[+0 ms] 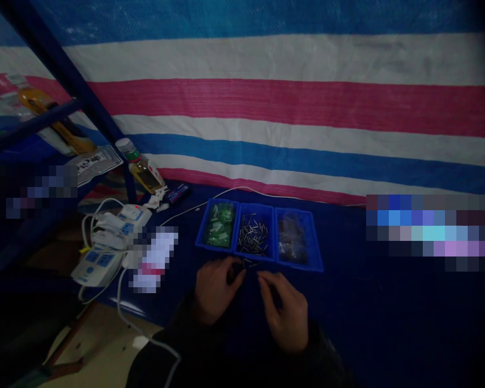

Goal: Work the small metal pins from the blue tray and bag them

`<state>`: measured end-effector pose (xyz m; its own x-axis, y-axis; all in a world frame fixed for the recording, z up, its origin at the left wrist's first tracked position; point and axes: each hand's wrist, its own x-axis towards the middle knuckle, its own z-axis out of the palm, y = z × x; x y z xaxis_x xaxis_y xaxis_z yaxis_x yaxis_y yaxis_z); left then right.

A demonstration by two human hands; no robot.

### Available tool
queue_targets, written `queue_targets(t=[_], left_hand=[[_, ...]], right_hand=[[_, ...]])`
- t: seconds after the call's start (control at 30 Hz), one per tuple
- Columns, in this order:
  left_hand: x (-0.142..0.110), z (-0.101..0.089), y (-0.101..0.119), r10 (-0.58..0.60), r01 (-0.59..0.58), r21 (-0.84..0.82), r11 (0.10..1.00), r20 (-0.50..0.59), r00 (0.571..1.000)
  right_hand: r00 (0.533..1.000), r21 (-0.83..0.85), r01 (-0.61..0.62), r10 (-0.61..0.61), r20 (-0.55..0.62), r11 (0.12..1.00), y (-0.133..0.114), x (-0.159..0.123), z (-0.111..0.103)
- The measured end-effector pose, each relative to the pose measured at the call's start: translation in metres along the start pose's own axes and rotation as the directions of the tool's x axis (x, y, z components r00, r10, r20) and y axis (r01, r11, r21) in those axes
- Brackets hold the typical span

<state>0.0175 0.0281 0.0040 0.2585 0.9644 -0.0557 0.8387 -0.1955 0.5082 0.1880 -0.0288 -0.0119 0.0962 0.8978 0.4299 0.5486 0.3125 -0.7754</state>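
Note:
My left hand [218, 288] rests on the dark blue surface in front of the bins, fingers curled, with thumb and forefinger apart. Beside its fingertips lie a few thin metal pins [248, 263]. My right hand [286, 311] is a little to the right, its thumb and forefinger drawn together; anything between them is too small to make out. Just beyond both hands is a blue bin [274, 253] holding many loose metal pins [253, 235]. To its left, another blue bin [197, 237] holds green and whitish pieces [219, 223]. A third bin [317, 253] contains clear plastic bags [291, 237].
At left are white power strips [101, 267] with plugs and cables, plus a blurred-out pale object [156, 261]. A bottle of yellowish liquid [145, 175] stands by a blue metal frame [64, 64]. A striped sheet [267, 102] hangs behind. A pixelated patch covers the right side.

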Motion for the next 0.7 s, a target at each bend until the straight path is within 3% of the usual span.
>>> queue_targets(t=[0.13, 0.7], left_hand=[[0.0010, 0.0003, 0.0007, -0.026, 0.026, -0.017, 1.000, -0.003, 1.000], [0.0026, -0.0010, 0.0061, -0.059, 0.059, -0.037, 0.998, 0.003, 0.998]], right_hand=[[0.994, -0.013, 0.015, -0.013, 0.107, 1.000, -0.0035, -0.0026, 0.0048], [0.989, -0.002, -0.062, 0.062, 0.133, 0.998, -0.0024, 0.0021, 0.0072]])
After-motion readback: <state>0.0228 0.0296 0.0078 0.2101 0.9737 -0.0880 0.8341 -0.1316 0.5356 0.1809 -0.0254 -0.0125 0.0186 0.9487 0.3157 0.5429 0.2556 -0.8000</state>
